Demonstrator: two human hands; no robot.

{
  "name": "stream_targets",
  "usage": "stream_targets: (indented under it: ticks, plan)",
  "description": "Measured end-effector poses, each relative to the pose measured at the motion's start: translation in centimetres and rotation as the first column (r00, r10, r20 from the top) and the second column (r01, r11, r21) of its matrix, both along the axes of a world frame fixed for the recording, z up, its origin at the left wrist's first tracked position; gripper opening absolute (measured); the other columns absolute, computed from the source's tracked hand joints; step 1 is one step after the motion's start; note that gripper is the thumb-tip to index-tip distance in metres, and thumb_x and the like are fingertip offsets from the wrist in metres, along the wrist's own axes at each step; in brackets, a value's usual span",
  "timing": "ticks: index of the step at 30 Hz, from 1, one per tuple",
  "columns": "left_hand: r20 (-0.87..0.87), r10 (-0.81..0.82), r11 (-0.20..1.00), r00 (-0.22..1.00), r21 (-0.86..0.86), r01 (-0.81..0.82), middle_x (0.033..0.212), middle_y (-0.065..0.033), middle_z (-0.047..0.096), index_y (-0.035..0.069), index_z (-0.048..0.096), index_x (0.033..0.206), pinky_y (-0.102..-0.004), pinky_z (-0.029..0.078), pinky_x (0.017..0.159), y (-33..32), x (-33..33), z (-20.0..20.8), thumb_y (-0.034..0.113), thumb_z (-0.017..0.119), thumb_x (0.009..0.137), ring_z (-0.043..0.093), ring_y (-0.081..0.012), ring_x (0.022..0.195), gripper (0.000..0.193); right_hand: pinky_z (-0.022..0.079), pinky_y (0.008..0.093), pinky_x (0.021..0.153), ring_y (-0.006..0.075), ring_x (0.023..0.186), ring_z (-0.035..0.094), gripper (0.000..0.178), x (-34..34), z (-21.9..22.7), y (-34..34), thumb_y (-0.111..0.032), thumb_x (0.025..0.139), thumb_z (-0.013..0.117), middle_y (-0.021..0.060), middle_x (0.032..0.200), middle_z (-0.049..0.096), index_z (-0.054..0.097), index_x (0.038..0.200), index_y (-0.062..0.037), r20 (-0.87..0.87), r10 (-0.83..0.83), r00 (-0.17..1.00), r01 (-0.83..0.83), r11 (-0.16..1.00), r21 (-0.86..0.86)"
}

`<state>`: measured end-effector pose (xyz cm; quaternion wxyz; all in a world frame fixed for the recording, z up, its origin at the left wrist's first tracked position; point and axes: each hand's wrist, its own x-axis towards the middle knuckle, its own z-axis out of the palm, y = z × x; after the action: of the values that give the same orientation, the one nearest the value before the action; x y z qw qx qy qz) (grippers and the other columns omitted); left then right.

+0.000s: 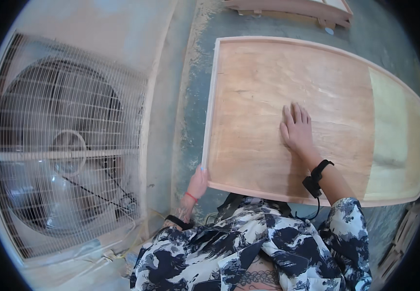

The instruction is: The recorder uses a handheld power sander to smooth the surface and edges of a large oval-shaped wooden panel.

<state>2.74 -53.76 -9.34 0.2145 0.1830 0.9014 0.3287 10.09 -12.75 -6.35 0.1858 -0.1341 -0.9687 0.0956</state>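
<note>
A large wooden panel (263, 145) with a raised rim lies in front of me, its face pale brown plywood. Toward its right end runs a yellowish band (389, 131) with a dark smudge. My right hand (297, 131) rests flat on the middle of the plywood, fingers stretched out and holding nothing. At the near left corner, my left hand (198, 184) is closed on the rim; some of its fingers are hidden. Dark straps circle both forearms, and the right one carries a small black box (312, 185) with a cable.
To the left, a big fan (67, 150) stands behind a wire grille in a wall opening. Another wooden frame piece (292, 10) lies beyond the panel on the grey-green floor (375, 46). Wooden pieces (399, 237) are stacked at the lower right. Loose cords lie below the fan.
</note>
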Motion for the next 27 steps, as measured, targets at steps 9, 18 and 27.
stream_targets:
  ticks: [9, 18, 27]
  plan:
    - [-0.302, -0.228, 0.972, 0.926, -0.011, 0.236, 0.094, -0.031, 0.061, -0.003, 0.053, 0.101, -0.0515, 0.047, 0.076, 13.8, -23.0, -3.8, 0.029, 0.039, 0.102, 0.059, -0.0488, 0.089, 0.035, 0.026, 0.0505, 0.114, 0.038, 0.138, 0.035, 0.055, 1.7, 1.9, -2.4, -0.029, 0.092, 0.054, 0.0229, 0.146, 0.039, 0.047, 0.14, -0.0044, 0.134, 0.033, 0.99, -0.02, 0.995, -0.096]
    - [-0.406, -0.271, 0.962, 0.873, -0.139, 0.233, 0.094, -0.0345, 0.064, -0.008, 0.066, 0.092, -0.0521, 0.05, 0.083, 30.6, -38.2, -0.3, 0.031, 0.036, 0.101, 0.062, -0.049, 0.098, 0.05, 0.029, 0.0487, 0.113, 0.0342, 0.135, 0.039, 0.051, 1.2, 2.2, -0.8, -0.032, 0.091, 0.055, 0.0189, 0.145, 0.042, 0.052, 0.137, -0.0093, 0.194, -0.006, 0.981, 0.032, 0.991, -0.13]
    - [-0.303, -0.469, 0.857, 0.83, -0.384, 0.344, 0.092, -0.032, 0.064, -0.003, 0.064, 0.094, -0.0501, 0.056, 0.074, 25.7, -30.1, -2.3, 0.018, 0.045, 0.095, 0.066, -0.0461, 0.089, 0.028, 0.027, 0.048, 0.114, 0.0348, 0.136, 0.037, 0.054, 1.6, -0.1, 0.8, -0.035, 0.091, 0.053, 0.0173, 0.147, 0.04, 0.049, 0.141, -0.013, 0.194, -0.041, 0.98, 0.051, 0.997, -0.049]
